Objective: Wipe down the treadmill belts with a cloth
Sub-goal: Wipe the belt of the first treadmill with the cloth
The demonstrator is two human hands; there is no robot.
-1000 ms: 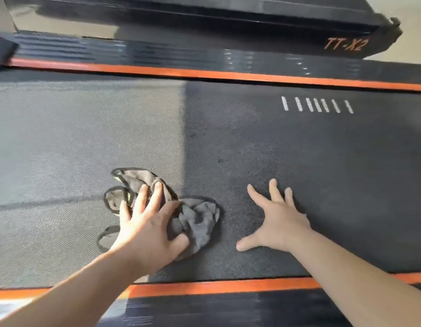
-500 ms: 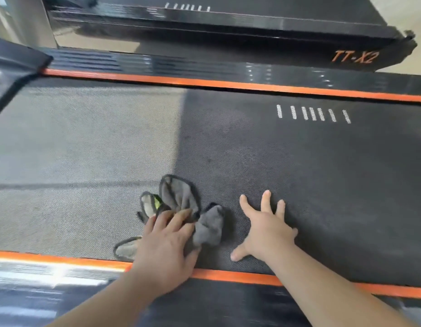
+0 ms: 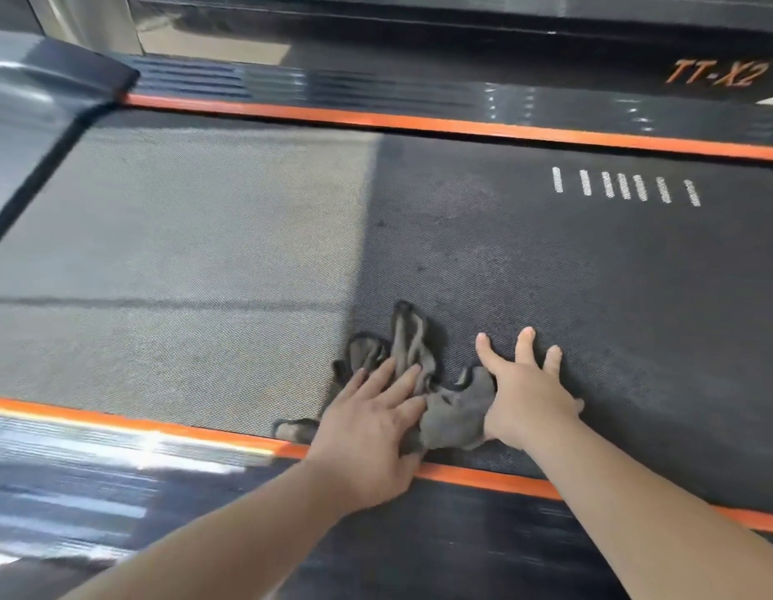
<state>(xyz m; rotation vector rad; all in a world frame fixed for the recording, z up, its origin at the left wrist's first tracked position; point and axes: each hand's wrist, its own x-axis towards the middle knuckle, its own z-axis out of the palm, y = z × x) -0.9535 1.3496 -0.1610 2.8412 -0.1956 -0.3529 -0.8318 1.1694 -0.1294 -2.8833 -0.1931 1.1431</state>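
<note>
Dark treadmill belt (image 3: 549,275) under you: your left hand (image 3: 367,426) lies flat, fingers straight, on the crumpled grey cloth (image 3: 454,413) bunched between your hands, the right hand (image 3: 527,396) spread on the belt touching its edge, so flatten the cloth and press evenly through overlapping strokes.

I'm in what looks like a gym: under me runs a wide textured treadmill belt (image 3: 549,262) edged by orange-striped side rails (image 3: 419,121), and a second machine (image 3: 714,73), marked TT-X2, stands just beyond.
</note>
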